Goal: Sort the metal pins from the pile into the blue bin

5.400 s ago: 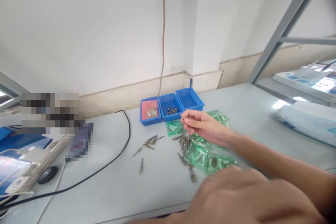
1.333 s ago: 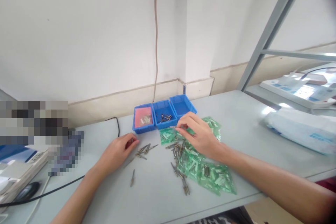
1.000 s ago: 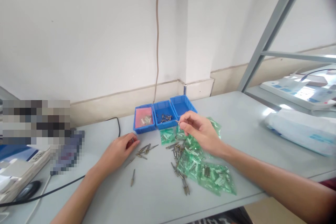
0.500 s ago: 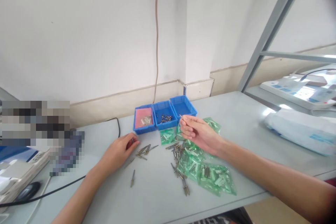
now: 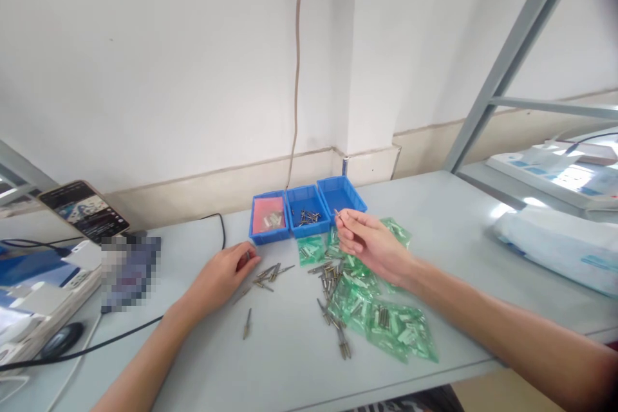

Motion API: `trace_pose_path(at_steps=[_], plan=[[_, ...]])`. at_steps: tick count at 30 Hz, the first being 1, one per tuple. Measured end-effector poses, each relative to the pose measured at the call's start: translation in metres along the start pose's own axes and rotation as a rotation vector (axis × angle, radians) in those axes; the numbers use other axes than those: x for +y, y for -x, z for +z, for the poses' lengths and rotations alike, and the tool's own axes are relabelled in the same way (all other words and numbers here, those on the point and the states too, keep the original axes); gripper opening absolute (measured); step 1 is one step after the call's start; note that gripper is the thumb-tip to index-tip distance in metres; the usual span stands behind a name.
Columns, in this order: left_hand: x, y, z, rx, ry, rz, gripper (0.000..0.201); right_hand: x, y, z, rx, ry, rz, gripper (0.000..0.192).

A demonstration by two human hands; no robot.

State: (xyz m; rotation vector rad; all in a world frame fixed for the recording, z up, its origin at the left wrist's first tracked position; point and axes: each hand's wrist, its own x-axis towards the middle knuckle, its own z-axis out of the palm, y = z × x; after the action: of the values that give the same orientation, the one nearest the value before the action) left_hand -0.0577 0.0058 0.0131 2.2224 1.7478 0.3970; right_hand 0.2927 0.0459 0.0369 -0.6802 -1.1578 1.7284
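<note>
Right hand (image 5: 369,241) pinches a metal pin (image 5: 337,212) just before the middle blue bin (image 5: 307,215); left hand (image 5: 226,273), curled, rests left of it. Keep the pinch tight, pin level.

My right hand (image 5: 369,243) was raised off the desk near its back edge, thumb and forefinger pinched together. My left hand (image 5: 223,273) lay palm-down, fingers curled, forearm stretched forward.

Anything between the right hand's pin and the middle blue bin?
Nothing visible. The right hand pinches a small metal pin just off the right front corner of the middle blue plastic bin, whose top is open. Only bare air between them.
</note>
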Motion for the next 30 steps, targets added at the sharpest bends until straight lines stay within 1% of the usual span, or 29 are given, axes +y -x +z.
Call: trace_pose_path(at_steps=[4,9,11,14,16,19,24,27,30], plan=[[0.0014,-0.0009,-0.0009,-0.022,-0.015,-0.008,0.026,0.0022,-0.0023,-0.0042,0.051,0.345,-0.140,0.032],[0.0044,-0.0007,-0.0023,-0.034,-0.031,-0.031,0.026,0.0060,0.0024,-0.0030,0.068,0.744,-0.341,0.012],[0.0042,-0.0004,-0.0022,-0.031,-0.029,-0.032,0.026,0.0076,0.0049,-0.0017,0.064,0.898,-0.428,0.007],[0.0025,-0.0006,-0.0012,-0.033,-0.031,-0.018,0.027,0.0093,0.0061,-0.0015,0.025,1.001,-0.532,0.010],[0.0014,-0.0010,-0.0006,-0.028,-0.034,-0.012,0.027,0.0096,0.0048,-0.0027,0.015,0.973,-0.535,0.008],[0.0010,-0.0014,-0.0002,-0.024,-0.037,-0.009,0.026,0.0089,0.0014,-0.0048,0.022,0.811,-0.440,0.009],[0.0016,-0.0013,-0.0002,-0.028,-0.043,-0.003,0.026,0.0062,-0.0024,-0.0060,0.003,0.534,-0.285,0.024],[0.0011,-0.0011,0.0004,-0.027,-0.053,-0.006,0.028,0.0044,-0.0027,-0.0057,0.015,0.435,-0.221,0.031],[0.0002,-0.0009,0.0012,-0.024,-0.060,0.003,0.029,0.0040,-0.0032,-0.0071,0.027,0.371,-0.170,0.034]])
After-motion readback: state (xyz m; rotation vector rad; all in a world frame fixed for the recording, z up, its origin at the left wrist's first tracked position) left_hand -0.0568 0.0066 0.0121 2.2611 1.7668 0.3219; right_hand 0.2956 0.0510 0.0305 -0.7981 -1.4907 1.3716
